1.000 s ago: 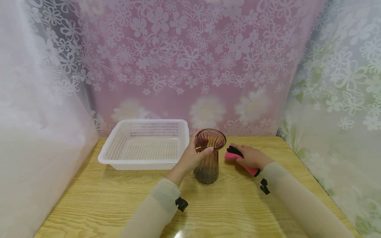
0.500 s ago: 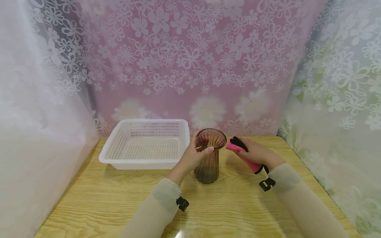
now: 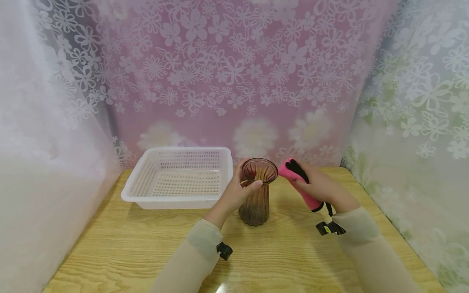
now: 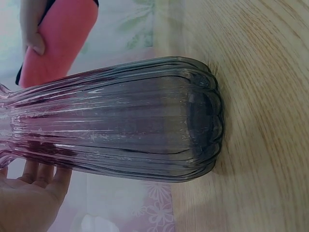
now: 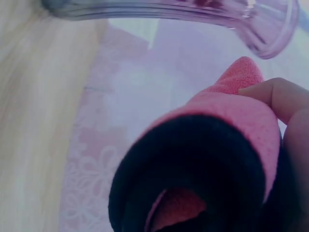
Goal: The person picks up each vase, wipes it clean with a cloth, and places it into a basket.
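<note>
A ribbed glass vase [image 3: 255, 207], purple-pink at the flared mouth and smoky grey at the base, stands upright on the wooden table. My left hand [image 3: 232, 197] holds it round the neck, thumb over the near side below the rim. Beside the vase, on its right, my right hand [image 3: 322, 186] grips a rolled pink cloth [image 3: 309, 198] with black edging. The cloth is raised off the table, its upper end close to the vase's rim. In the right wrist view the rolled cloth [image 5: 217, 104] shows a hollow black-edged end, apart from the vase [image 5: 203, 10].
A white perforated plastic basket [image 3: 176, 202] stands on the table [image 3: 146, 248] to the left of the vase. Floral curtains [image 3: 234, 81] enclose the table at the back and both sides. A black strap device [image 3: 224, 251] is worn on each sleeve.
My right hand has lifted the pink cloth from the table, up to about the height of the vase's rim, tilting its end upward. My left hand and the vase have stayed in place.
</note>
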{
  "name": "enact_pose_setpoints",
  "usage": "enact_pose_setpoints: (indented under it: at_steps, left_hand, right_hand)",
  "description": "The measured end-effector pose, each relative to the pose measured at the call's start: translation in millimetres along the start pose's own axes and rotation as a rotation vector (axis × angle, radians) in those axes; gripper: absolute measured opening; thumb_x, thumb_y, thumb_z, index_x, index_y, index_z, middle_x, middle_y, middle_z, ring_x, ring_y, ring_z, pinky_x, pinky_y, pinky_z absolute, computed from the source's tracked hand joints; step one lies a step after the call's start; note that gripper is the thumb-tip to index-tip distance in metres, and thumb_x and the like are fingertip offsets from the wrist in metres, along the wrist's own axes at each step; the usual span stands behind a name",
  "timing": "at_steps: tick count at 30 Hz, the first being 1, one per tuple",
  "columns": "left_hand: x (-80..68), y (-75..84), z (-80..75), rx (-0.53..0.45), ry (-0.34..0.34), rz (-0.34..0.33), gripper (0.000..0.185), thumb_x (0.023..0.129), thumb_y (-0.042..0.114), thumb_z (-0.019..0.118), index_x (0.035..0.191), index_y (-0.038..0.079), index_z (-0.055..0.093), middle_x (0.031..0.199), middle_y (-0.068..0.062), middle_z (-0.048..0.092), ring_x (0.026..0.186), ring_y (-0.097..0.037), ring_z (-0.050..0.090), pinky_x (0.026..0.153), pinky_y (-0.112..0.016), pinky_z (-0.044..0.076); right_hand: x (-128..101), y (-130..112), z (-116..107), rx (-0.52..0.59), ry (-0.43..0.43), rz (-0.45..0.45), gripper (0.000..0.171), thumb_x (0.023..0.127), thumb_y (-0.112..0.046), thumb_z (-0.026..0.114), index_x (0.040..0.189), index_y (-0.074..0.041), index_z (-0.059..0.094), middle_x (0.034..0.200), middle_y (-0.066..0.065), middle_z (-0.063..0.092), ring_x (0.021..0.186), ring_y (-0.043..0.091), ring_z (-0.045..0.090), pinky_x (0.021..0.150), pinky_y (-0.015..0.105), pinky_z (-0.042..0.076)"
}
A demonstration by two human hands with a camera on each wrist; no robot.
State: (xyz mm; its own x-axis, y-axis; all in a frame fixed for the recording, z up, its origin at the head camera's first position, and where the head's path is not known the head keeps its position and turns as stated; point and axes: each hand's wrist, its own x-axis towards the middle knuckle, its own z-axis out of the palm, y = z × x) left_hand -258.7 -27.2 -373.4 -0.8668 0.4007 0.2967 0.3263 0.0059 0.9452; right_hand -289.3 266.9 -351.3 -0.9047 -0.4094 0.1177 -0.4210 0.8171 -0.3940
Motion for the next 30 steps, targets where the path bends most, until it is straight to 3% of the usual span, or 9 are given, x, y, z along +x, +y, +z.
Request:
enact_pose_setpoints:
  at_steps: [7, 12, 16, 19, 25, 30]
  left_hand:
    - [-1.4, 2.0, 1.3, 0.012, 0.001, -0.005, 0.088, 0.095, 0.04, 0.068, 0.16, 0.019, 0.014, 0.151, -0.024, 0.039, 0.139, -0.037, 0.04, 0.113, -0.053, 0.033]
    - [0.9, -0.3, 1.1, 0.018, 0.008, -0.013, 0.087, 0.095, 0.04, 0.067, 0.16, 0.019, 0.014, 0.151, -0.023, 0.039, 0.139, -0.036, 0.041, 0.113, -0.051, 0.033]
    - [9.2, -19.4, -0.1, 0.009, 0.015, -0.006, 0.087, 0.095, 0.038, 0.068, 0.161, 0.024, 0.013, 0.153, -0.02, 0.036, 0.139, -0.035, 0.04, 0.113, -0.052, 0.033]
    - [14.7, -35.0, -0.3, 0.009, 0.019, -0.003, 0.086, 0.095, 0.038, 0.068, 0.16, 0.031, 0.012, 0.154, -0.017, 0.035, 0.14, -0.033, 0.04, 0.113, -0.052, 0.033]
    - [15.1, -40.3, 1.5, 0.021, 0.048, 0.004, 0.087, 0.09, 0.054, 0.069, 0.157, 0.039, 0.016, 0.151, -0.01, 0.041, 0.137, -0.027, 0.044, 0.112, -0.05, 0.035]
    - [14.5, -39.6, 2.6, 0.036, 0.072, 0.014, 0.09, 0.085, 0.064, 0.069, 0.156, 0.041, 0.019, 0.146, -0.009, 0.046, 0.135, -0.025, 0.046, 0.112, -0.049, 0.036]
  right_hand:
    - [-7, -7, -2, 0.104, 0.102, 0.008, 0.077, 0.104, -0.039, 0.05, 0.162, -0.01, 0.008, 0.154, 0.028, 0.035, 0.121, 0.042, 0.054, 0.095, 0.061, 0.045]
    - [-6, -11, 7, 0.178, 0.253, -0.007, 0.072, 0.103, -0.04, 0.053, 0.16, -0.012, 0.019, 0.147, 0.026, 0.042, 0.124, 0.045, 0.051, 0.096, 0.066, 0.042]
    - [-3, -17, 22, 0.264, 0.383, -0.063, 0.07, 0.103, -0.03, 0.057, 0.159, -0.012, 0.02, 0.147, 0.026, 0.04, 0.124, 0.044, 0.049, 0.096, 0.067, 0.041]
    - [1, -21, 34, 0.364, 0.49, -0.108, 0.07, 0.101, -0.02, 0.059, 0.159, -0.014, 0.021, 0.147, 0.023, 0.04, 0.119, 0.037, 0.051, 0.094, 0.057, 0.045]
    - [-1, -48, 54, 0.564, 0.656, -0.116, 0.066, 0.098, -0.008, 0.055, 0.156, -0.006, 0.023, 0.142, 0.021, 0.043, 0.111, 0.014, 0.051, 0.09, 0.019, 0.044]
    - [-6, -72, 69, 0.733, 0.705, -0.134, 0.066, 0.099, -0.003, 0.051, 0.154, 0.003, 0.016, 0.14, 0.025, 0.042, 0.112, 0.009, 0.052, 0.093, 0.016, 0.043]
